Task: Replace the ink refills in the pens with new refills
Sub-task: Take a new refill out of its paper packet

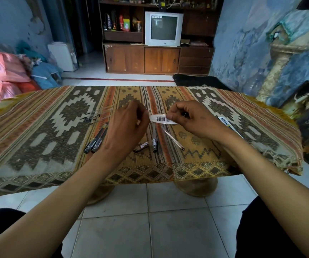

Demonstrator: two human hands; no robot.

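Table [38, 127]: low, draped in a striped, diamond-patterned woven cloth, standing on a pale tiled floor [150, 229].

Left hand [125, 127]: raised over the middle of the table, back toward the camera, fingers curled; fingertips meet the left end of the label strip. Whether it pinches the strip or only touches it cannot be told, the fingertips being hidden behind the hand.

Right hand [192, 121]: raised over the middle of the table, just right of the left hand; thumb and forefinger pinch the right end of the strip, other fingers curled.

Label strip [162, 119]: white, curved, printed with a barcode, spanning the gap between the two hands, held above the cloth.

Clear pen [172, 137]: slim, transparent, slanting from under the strip toward the near edge, dark tip nearest the camera; whether it lies on the cloth or hangs from the right hand cannot be told.

Dark pens, pair [94, 144]: side by side left of the left wrist, toward the near edge.

Dark pen [154, 142]: single, below the strip, pointing at the near edge.

Short dark piece [141, 146]: beside that pen, near the left wrist.

Refills [105, 111]: thin clear tubes, left of the left hand, toward the far edge.

Packet [228, 125]: flat, white and blue, right of the right wrist.

Television [164, 28]: on a wooden cabinet [159, 60] beyond the far edge
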